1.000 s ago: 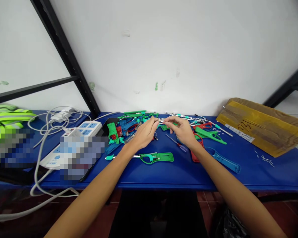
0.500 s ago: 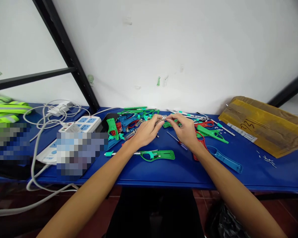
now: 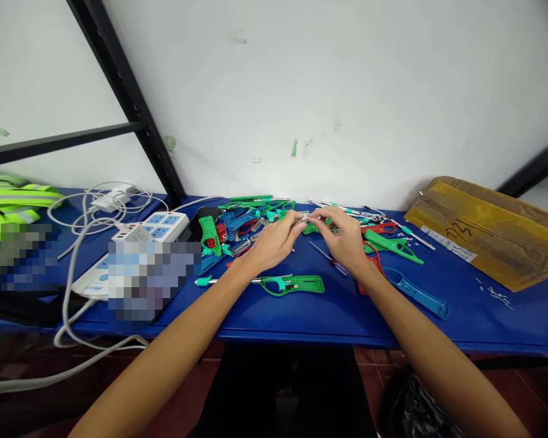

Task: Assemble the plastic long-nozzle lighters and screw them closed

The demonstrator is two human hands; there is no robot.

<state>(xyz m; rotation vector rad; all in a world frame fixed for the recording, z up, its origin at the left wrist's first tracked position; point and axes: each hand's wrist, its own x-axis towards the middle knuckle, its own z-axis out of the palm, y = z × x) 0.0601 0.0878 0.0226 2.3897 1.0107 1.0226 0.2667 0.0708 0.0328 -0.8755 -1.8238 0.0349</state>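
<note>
My left hand is closed around a small clear and silvery lighter part, mostly covered by the fingers. My right hand pinches at the other end of it with thumb and index finger. Below the hands lies a green lighter half-shell with a metal tube and a teal trigger. A screwdriver with a purplish handle rests by my right wrist. Around the left hand is a pile of green, blue and red lighter pieces. Green and blue shells sit on the right.
A taped cardboard box stands at the right, with small white bits before it. On the left are a power strip, tangled white cables and yellow reflective vests. A white wall rises behind the blue table.
The whole view has shifted slightly to the right. Both hands stay together at the small part, with only slight finger movement.
</note>
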